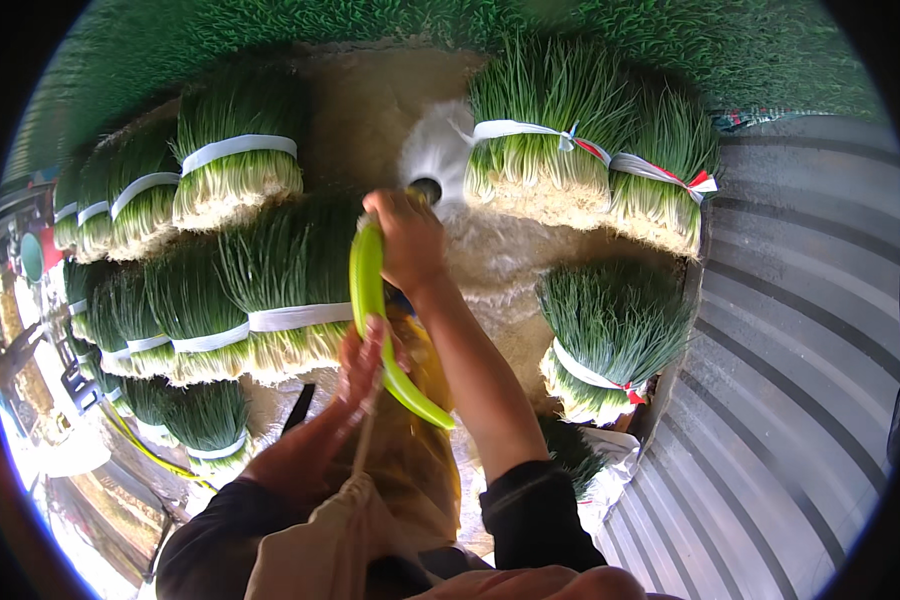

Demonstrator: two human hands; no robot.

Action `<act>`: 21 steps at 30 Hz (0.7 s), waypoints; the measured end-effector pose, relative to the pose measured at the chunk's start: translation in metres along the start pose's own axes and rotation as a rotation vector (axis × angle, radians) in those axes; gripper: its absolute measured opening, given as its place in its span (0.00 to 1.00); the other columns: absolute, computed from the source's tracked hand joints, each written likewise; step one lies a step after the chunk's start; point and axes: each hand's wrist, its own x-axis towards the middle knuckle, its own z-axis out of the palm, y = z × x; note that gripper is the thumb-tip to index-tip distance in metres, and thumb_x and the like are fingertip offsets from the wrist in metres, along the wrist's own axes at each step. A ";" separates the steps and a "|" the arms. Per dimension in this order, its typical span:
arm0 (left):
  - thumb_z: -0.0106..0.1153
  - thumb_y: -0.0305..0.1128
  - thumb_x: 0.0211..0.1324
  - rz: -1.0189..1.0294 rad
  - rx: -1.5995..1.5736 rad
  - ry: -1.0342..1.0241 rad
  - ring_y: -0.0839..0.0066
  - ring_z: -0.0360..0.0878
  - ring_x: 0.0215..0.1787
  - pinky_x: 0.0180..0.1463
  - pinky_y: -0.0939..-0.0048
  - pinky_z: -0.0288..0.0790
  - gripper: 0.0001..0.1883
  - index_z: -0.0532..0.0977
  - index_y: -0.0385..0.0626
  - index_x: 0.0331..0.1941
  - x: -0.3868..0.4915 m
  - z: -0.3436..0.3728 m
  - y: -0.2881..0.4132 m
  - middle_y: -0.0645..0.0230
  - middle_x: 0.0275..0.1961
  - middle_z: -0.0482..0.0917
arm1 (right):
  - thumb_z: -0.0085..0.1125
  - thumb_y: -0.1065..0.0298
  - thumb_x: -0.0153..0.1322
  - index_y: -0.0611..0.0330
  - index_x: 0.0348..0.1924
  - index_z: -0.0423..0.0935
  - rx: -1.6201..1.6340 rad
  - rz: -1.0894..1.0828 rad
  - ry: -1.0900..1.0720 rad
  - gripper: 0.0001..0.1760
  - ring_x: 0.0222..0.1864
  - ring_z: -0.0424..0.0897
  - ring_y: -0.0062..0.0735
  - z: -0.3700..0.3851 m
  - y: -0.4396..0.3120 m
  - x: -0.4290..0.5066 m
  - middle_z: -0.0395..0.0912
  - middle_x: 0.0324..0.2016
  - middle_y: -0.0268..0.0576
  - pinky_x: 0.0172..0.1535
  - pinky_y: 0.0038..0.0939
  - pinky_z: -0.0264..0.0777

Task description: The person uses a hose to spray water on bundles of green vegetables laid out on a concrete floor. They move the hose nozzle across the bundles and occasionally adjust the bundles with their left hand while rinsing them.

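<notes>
My right hand (409, 244) grips the upper end of a bright yellow-green hose (366, 266). Just past its fingers shows the dark round tip of a nozzle (425, 191), with white water spray (435, 146) fanning out from it over the wet floor (495, 262). Lower down, my left hand (361, 356) is around the same hose, its fingers partly hidden by it. Beyond that hand the hose bends down to the right in front of yellow waterproof legwear (427, 375). Close by on the left stands a bundle of green chives or young scallions (296, 262) with a white band.
Several banded bundles (236, 150) stand in rows at left. More, with white and red ties (547, 135), stand at right. Corrugated metal sheeting (780, 300) borders the right side, and artificial grass (420, 19) the far side. A thin yellow hose (157, 457) lies lower left.
</notes>
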 end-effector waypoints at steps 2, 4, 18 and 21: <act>0.45 0.61 0.69 0.017 0.190 -0.076 0.72 0.76 0.22 0.29 0.68 0.74 0.28 0.69 0.43 0.36 0.012 0.016 0.056 0.64 0.21 0.75 | 0.58 0.68 0.62 0.52 0.36 0.75 -0.052 0.011 0.060 0.09 0.39 0.80 0.44 0.006 0.005 0.023 0.80 0.34 0.40 0.41 0.40 0.75; 0.44 0.65 0.67 -0.025 0.277 -0.131 0.71 0.77 0.22 0.29 0.66 0.74 0.32 0.69 0.41 0.35 0.027 0.007 0.073 0.63 0.20 0.75 | 0.58 0.67 0.62 0.53 0.34 0.75 -0.045 0.075 0.080 0.08 0.40 0.80 0.45 0.009 0.006 0.033 0.79 0.34 0.40 0.43 0.39 0.76; 0.61 0.51 0.61 0.302 1.234 -1.332 0.54 0.77 0.49 0.54 0.55 0.71 0.22 0.75 0.44 0.46 -0.030 0.148 0.019 0.54 0.44 0.78 | 0.65 0.74 0.64 0.69 0.45 0.72 0.151 0.280 0.614 0.18 0.57 0.75 0.57 -0.268 -0.014 -0.151 0.76 0.48 0.59 0.60 0.52 0.70; 0.59 0.38 0.64 0.707 1.246 -1.022 0.53 0.80 0.42 0.50 0.58 0.74 0.10 0.74 0.47 0.44 0.070 0.145 0.001 0.58 0.43 0.79 | 0.65 0.70 0.63 0.68 0.40 0.73 0.143 0.356 0.655 0.16 0.48 0.80 0.53 -0.290 -0.019 -0.173 0.79 0.40 0.56 0.59 0.52 0.70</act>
